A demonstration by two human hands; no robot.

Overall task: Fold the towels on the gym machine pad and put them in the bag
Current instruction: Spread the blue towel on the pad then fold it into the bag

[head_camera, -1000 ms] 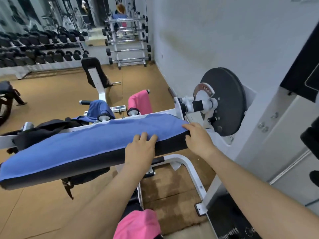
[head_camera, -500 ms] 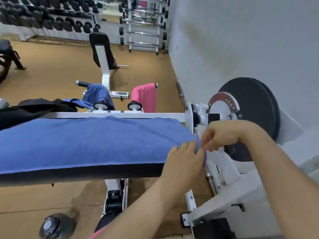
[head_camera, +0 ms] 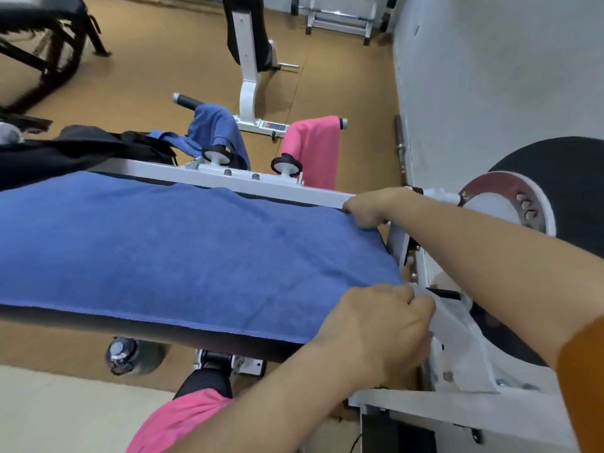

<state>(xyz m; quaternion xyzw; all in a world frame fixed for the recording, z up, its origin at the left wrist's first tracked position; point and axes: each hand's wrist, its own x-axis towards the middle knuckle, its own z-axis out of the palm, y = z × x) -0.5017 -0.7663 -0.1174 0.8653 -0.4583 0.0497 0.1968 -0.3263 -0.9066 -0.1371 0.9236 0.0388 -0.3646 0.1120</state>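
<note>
Grip: both our hands are closed on the blue towel (head_camera: 183, 246), each pinching one corner at its right end.
Left hand (head_camera: 379, 325): we curl it into a loose fist over the towel's near right corner, at the pad's near edge.
Right hand (head_camera: 367, 207): we pinch the far right corner, at the pad's far edge, close against the white frame bar (head_camera: 248, 183).
Blue towel: it lies spread flat along the black pad (head_camera: 137, 333), covering the top from the left edge of view to the right end; its near hem runs along the pad's near edge.
Bag: a black bag (head_camera: 75, 152) sits beyond the pad's far left part, touching the frame.
Other towels: a second blue towel (head_camera: 215, 129) hangs over a handle behind the frame; a pink towel (head_camera: 313, 145) hangs over the handle just to its right.
Weight plate: a black disc (head_camera: 562, 178) sits on the machine's right side, past our right forearm.
Floor: a dark bottle (head_camera: 130, 356) lies under the pad's near edge.
Lower view: pink cloth (head_camera: 183, 420) shows below our left forearm; we cannot tell what it is.
</note>
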